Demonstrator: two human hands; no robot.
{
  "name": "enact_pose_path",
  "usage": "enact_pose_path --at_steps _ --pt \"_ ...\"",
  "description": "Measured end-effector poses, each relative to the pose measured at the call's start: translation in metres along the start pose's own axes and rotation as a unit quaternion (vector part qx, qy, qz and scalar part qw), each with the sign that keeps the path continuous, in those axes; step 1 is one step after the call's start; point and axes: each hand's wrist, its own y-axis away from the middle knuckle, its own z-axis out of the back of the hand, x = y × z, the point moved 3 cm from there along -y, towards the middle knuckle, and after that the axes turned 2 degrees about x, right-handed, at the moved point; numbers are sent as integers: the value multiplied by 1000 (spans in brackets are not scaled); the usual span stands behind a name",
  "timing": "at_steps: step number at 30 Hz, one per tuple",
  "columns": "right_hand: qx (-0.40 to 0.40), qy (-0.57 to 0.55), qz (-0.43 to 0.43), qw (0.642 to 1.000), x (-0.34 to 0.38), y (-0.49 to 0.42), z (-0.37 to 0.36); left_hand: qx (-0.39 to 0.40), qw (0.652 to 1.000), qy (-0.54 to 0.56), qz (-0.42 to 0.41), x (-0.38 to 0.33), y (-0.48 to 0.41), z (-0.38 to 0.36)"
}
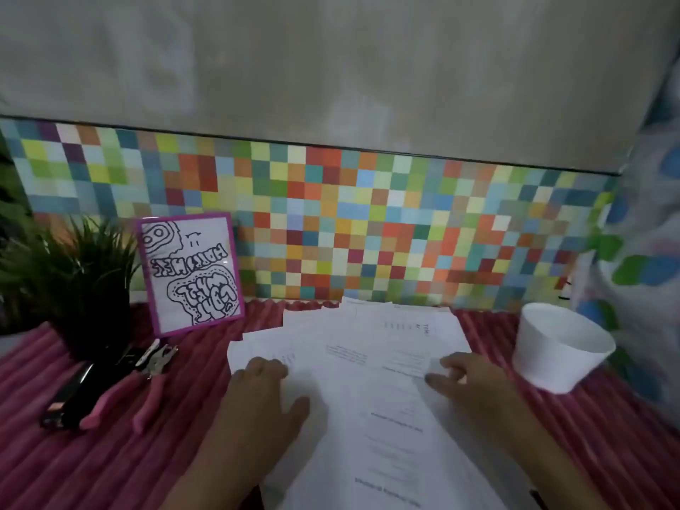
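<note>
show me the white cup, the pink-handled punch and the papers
white cup (pixel 559 357): head view, on its outer wall.
pink-handled punch (pixel 153 390): head view, on the right pink handle, just below the joint.
papers (pixel 368 392): head view, on the middle of the top sheet.

A bare grey wall (pixel 331 60) fills the upper half, patchy in the dim light. Below it runs a band of small coloured squares (pixel 368 215) in reds, blues, greens and yellows. A ribbed pink-red cloth (pixel 110 473) covers the table. A curtain (pixel 647 233) with blue and green blots hangs at the right.
</note>
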Motion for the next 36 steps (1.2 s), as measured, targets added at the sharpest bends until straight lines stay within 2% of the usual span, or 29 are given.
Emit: enact_pose_path --at_steps 2,5,10,13,17,23,26,30,32,35,36 --pt "30 74 -54 995 3 -15 -5 14 998 -49 22 -5 -21 -5" --pt "68 91 -69 991 14 -24 -7 47 996 -59 41 -8 -39 -11" --pt "55 48 -80 994 6 -27 -16 64 994 52 65 1 -38 -15" --pt "23 47 -72 996 3 -29 -13 9 994 94 57 1 -39 -9" --pt "-11 -57 -72 996 -3 -25 -9 -48 989 127 55 3 -40 -2" --pt "-49 -233 -58 970 -8 -21 -4 -140 981 125 -43 8 -43 -3" --pt "-46 -342 -46 938 -4 -21 -7 -183 959 207 -69 3 -43 6" --pt "-35 -474 -8 880 10 -16 -4 -107 900 422 -14 -2 -43 3" --pt "-20 -532 9 847 16 -11 -2 -100 876 471 6 -6 -42 1" --pt "-30 -538 -2 842 13 -12 1 -47 823 564 42 -19 -35 -1" --pt "-37 -535 -6 844 10 -14 3 -23 815 576 59 -24 -33 -1"
